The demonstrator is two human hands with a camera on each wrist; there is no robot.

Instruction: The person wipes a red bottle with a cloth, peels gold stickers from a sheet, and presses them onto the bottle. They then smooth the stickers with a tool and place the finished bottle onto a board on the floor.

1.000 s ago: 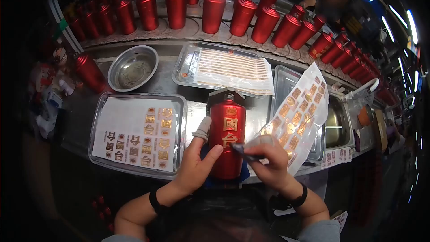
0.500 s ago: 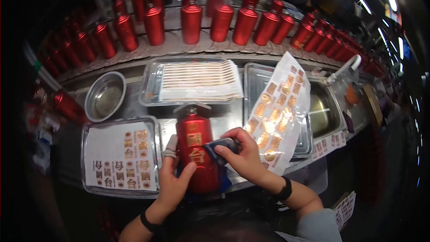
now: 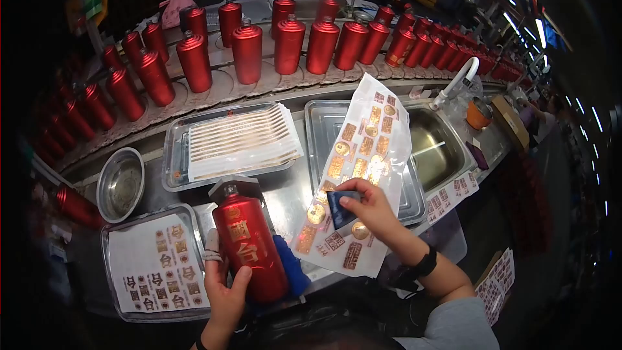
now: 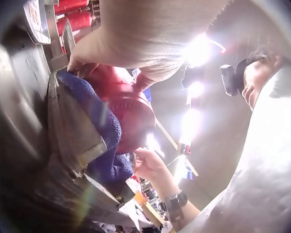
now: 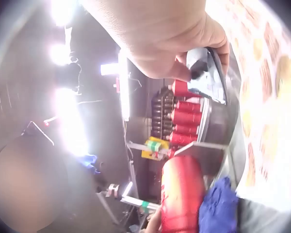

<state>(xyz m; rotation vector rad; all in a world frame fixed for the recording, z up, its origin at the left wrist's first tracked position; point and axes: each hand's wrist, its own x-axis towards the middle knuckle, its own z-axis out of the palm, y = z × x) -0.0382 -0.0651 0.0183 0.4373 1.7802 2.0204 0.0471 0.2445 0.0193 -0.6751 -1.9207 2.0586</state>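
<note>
A red bottle [image 3: 262, 277] with gold characters down its front leans back on a stand with a blue cloth [image 3: 291, 271] beside and under it. My left hand [image 3: 225, 295] holds the bottle low on its left side, thumb on the front and a finger with a pale wrapping along the edge. My right hand [image 3: 376, 210] pinches a thin, flat dark blue piece [image 3: 341, 214] between thumb and fingers. That hand is off the bottle, over a white sheet of gold stickers [image 3: 389, 126]. In the right wrist view the flat piece [image 5: 206, 80] looks glossy and folded.
A tray [image 3: 116, 311] with a sheet of gold characters lies at left, near a metal bowl [image 3: 121, 185]. Behind, another tray [image 3: 172, 155] bears gold-striped strips. A sink [image 3: 434, 149] with a white tap [image 3: 460, 81] is at right. Several red bottles [image 3: 247, 52] line the back ledge.
My right hand has left the bottle front and moved right with the flat piece, over the sticker sheet. My left hand stays on the bottle. The head view has turned to the right.
</note>
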